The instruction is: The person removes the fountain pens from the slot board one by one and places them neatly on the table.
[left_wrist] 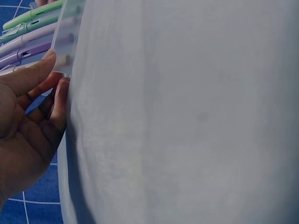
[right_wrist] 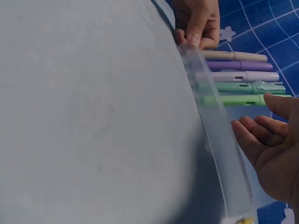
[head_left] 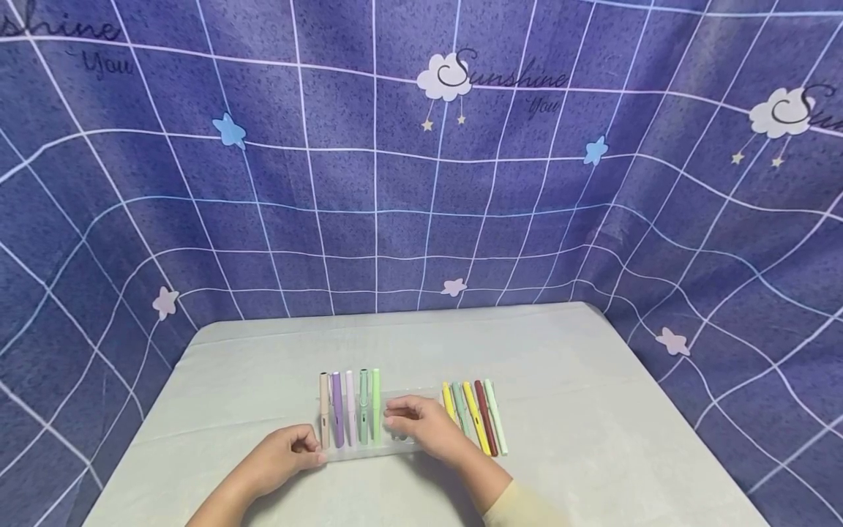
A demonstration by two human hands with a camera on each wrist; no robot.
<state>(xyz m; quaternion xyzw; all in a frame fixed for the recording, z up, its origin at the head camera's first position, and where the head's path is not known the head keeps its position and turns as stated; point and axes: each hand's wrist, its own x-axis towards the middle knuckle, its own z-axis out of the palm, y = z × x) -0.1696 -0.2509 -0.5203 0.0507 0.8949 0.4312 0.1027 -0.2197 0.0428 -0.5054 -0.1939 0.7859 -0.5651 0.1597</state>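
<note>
A clear plastic tray lies on the table. In its left part several capped pens stand side by side: beige, purple, lilac, muted green and bright green. My left hand pinches the tray's front left corner, thumb on the edge in the left wrist view. Over the tray, right of the bright green pen, hovers my right hand. Its thumb and fingers are spread apart with nothing between them, the thumb close to that pen in the right wrist view.
To the right lies a second row of pens: a yellow pen, a green pen, another yellow pen, a dark red pen and a pale green pen. The right hand partly covers them. A blue patterned curtain surrounds the pale table.
</note>
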